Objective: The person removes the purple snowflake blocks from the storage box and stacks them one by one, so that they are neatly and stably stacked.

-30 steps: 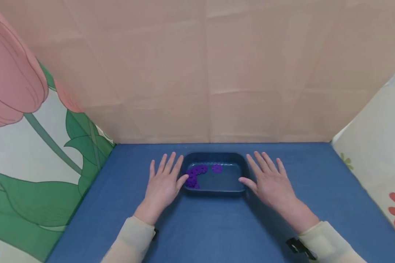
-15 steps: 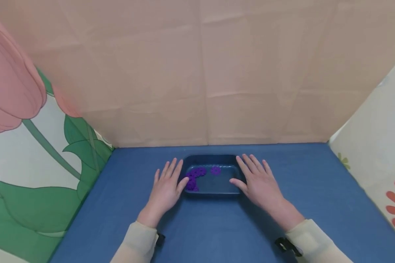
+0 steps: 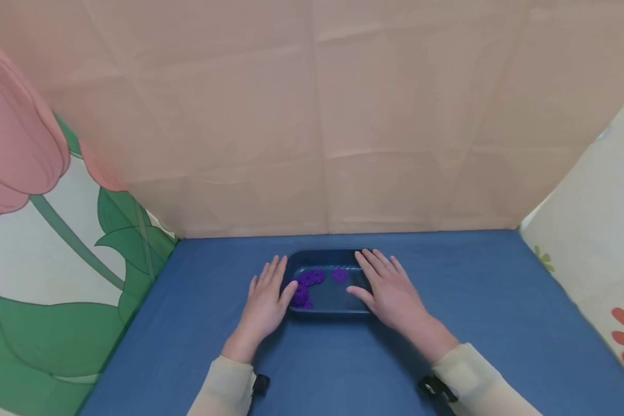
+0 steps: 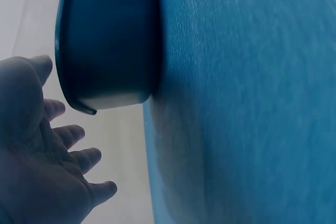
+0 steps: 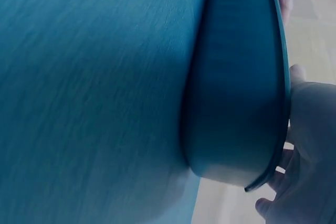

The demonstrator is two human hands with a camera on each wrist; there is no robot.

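Observation:
A dark blue rectangular tray (image 3: 335,299) lies on the blue table. Along its left side is a cluster of small purple flower-shaped pieces (image 3: 301,293), and one single purple piece (image 3: 340,275) lies apart near its back wall. At the tray's left end is my left hand (image 3: 262,306), fingers extended. My right hand (image 3: 392,296) reaches over the tray's right end and hides that rim. In the left wrist view a gap shows between my left hand (image 4: 39,150) and the tray wall (image 4: 110,40). Whether my right hand (image 5: 315,161) touches the rim is unclear.
The blue tabletop (image 3: 333,364) surrounds the tray. Behind it rises a beige cloth backdrop (image 3: 322,144). A tulip-print panel (image 3: 47,277) stands at the left, and a pale flower-print panel (image 3: 598,219) at the right.
My right hand has moved left, from beside the tray to over its right end. My left hand has shifted slightly and stays at the left end. The tray and purple pieces look unmoved.

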